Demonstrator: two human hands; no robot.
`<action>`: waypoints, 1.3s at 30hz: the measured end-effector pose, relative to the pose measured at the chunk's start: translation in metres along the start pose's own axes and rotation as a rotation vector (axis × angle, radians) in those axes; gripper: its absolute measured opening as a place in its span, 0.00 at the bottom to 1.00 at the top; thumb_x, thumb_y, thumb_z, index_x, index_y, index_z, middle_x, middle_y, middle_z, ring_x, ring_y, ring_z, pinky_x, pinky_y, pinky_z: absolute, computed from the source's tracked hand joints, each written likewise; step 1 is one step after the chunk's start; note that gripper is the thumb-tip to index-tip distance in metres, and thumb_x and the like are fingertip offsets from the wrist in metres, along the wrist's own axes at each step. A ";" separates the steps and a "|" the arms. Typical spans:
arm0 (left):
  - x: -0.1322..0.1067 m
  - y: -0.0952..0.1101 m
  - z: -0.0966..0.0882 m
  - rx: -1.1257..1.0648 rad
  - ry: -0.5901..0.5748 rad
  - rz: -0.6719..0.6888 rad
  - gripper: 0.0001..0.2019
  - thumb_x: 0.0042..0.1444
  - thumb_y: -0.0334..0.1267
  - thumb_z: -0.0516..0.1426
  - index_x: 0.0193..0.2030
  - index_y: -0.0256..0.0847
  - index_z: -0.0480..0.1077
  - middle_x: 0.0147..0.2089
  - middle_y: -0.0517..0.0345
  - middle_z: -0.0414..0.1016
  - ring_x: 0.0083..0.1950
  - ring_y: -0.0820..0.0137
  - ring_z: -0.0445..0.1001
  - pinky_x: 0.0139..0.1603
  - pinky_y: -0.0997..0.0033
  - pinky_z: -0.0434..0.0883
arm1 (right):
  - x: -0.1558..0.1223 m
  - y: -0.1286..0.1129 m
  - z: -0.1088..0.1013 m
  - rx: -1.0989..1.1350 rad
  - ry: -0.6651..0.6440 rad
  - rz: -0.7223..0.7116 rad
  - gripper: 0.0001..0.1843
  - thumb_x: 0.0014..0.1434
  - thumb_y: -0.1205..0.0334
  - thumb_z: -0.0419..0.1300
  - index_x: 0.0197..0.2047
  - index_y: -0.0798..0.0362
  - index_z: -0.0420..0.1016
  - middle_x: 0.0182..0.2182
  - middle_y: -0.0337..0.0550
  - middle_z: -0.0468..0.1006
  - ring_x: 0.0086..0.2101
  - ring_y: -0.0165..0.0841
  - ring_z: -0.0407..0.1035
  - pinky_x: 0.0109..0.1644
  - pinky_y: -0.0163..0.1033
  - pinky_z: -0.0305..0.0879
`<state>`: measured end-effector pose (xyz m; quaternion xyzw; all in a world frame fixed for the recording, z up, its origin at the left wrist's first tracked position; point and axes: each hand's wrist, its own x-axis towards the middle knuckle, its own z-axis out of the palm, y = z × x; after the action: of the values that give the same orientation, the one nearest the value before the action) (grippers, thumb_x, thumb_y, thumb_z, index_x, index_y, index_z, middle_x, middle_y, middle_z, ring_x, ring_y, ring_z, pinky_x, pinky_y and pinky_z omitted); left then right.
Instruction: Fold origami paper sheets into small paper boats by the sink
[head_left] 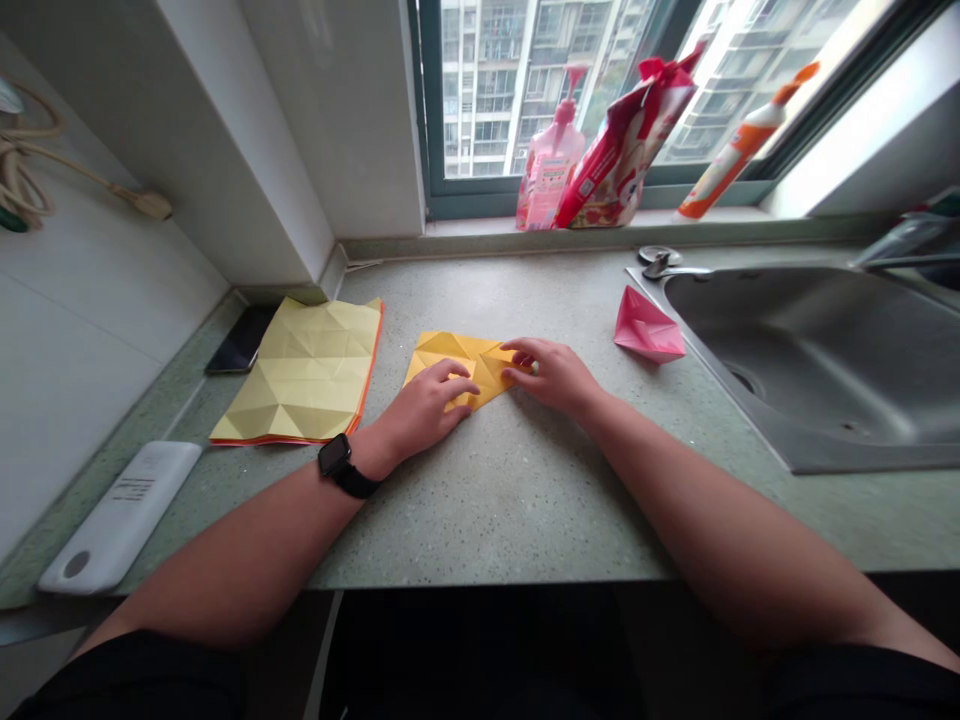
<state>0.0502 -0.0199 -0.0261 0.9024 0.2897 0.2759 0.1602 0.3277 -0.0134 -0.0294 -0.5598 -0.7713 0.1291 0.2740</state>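
A folded sheet of orange-yellow origami paper [450, 347] with crease lines lies flat on the counter in front of me. My left hand [431, 405] rests over its lower left part, fingers apart and curved. At the sheet's right edge is my right hand [551, 372], its fingertips closed on the paper; how far they reach beneath it is hidden. To the left sits a stack of creased paper [307, 365], pale yellow on top with orange-red edges below. A pink folded paper piece [649, 328] stands to the right, apart from my hands.
A steel sink [814, 370] takes up the right side. On the windowsill are a pink pump bottle [551, 165], a red bag [630, 150] and an orange-white bottle [739, 150]. A dark phone [236, 345] and a white oblong device [124, 520] lie at the left.
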 end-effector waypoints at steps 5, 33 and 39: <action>0.001 0.000 -0.002 0.073 -0.061 0.064 0.07 0.74 0.34 0.60 0.48 0.44 0.82 0.66 0.48 0.78 0.63 0.57 0.78 0.67 0.47 0.77 | 0.001 -0.001 0.007 -0.036 0.021 0.001 0.15 0.65 0.62 0.68 0.55 0.48 0.84 0.43 0.45 0.85 0.40 0.39 0.79 0.48 0.46 0.75; 0.008 0.010 0.005 0.123 -0.206 0.081 0.12 0.78 0.34 0.52 0.52 0.40 0.78 0.54 0.48 0.81 0.54 0.60 0.78 0.60 0.55 0.76 | -0.006 -0.016 0.008 -0.177 -0.102 0.019 0.32 0.62 0.44 0.73 0.67 0.42 0.78 0.62 0.53 0.78 0.62 0.55 0.71 0.66 0.63 0.69; 0.009 0.010 0.004 0.126 -0.213 0.079 0.11 0.77 0.33 0.53 0.50 0.40 0.78 0.55 0.48 0.81 0.54 0.59 0.77 0.61 0.55 0.76 | -0.005 -0.007 0.009 -0.163 -0.097 0.030 0.31 0.64 0.44 0.71 0.68 0.41 0.77 0.66 0.54 0.77 0.66 0.57 0.68 0.70 0.66 0.66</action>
<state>0.0630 -0.0231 -0.0208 0.9455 0.2521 0.1657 0.1223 0.3184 -0.0198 -0.0343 -0.5848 -0.7831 0.0969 0.1878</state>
